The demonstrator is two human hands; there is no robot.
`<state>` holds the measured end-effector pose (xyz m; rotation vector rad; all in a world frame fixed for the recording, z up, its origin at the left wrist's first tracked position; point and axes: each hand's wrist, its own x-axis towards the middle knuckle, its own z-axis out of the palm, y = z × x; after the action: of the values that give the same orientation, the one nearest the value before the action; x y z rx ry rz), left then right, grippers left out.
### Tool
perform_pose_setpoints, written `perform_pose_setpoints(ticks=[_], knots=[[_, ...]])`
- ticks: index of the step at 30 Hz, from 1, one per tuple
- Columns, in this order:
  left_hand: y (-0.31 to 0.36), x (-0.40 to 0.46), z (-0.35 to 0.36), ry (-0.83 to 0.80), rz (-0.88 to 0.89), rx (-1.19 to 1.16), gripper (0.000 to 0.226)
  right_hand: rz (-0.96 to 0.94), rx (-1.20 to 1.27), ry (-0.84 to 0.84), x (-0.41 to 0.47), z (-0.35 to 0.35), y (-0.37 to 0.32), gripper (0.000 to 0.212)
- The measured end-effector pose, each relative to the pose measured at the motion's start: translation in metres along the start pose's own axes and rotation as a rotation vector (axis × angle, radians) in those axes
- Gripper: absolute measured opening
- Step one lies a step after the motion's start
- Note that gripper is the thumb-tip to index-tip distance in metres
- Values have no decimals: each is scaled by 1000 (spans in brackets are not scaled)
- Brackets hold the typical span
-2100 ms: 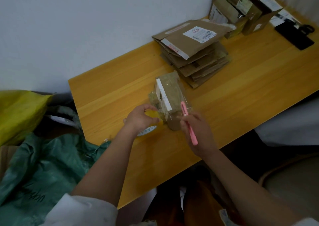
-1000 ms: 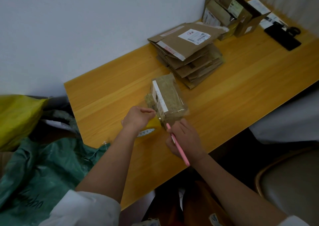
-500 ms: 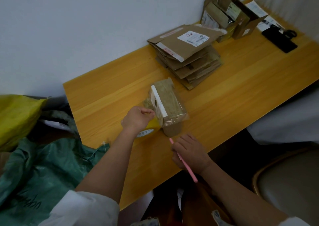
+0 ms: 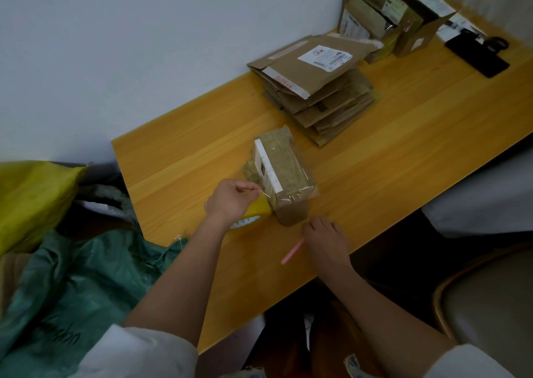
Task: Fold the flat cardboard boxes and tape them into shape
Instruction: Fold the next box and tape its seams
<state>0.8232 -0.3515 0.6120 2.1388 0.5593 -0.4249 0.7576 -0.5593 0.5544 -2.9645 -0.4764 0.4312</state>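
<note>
Two hands: left grip pinching tape; right grip on pink cutter

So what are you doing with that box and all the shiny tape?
A person is taping up a small cardboard box on the yellow table. Their left hand pinches the clear tape at the box's near corner, with a tape roll just beneath it. Their right hand rests on the table over a pink cutter. A stack of flat boxes waits further back.
</note>
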Motion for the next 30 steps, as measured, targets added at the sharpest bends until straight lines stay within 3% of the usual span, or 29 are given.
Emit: perform_pose_setpoints(ticks=[3,8,10,15,22,27,30], knots=[[-2,-3,-2,11,-8,18,22,50,83,27,2,-3,-5,33],[1,-8,-1,-10,9,55,18,-47,368,394,6,-20,-14,32],[3,-10,0,-11,31,88,22,-108,371,357,16,-34,-18,53],[1,-12,-2,-32,65,65,24,-168,309,41,32,-41,-19,87],[-14,-14,-15,-5,63,117,37,-146,249,-2,36,-39,-26,88],[-15,-13,-18,-40,77,155,31,-147,208,-34,37,-42,-26,88],[-9,-17,-20,-37,86,307,29,-151,213,-52,37,-48,-21,87]])
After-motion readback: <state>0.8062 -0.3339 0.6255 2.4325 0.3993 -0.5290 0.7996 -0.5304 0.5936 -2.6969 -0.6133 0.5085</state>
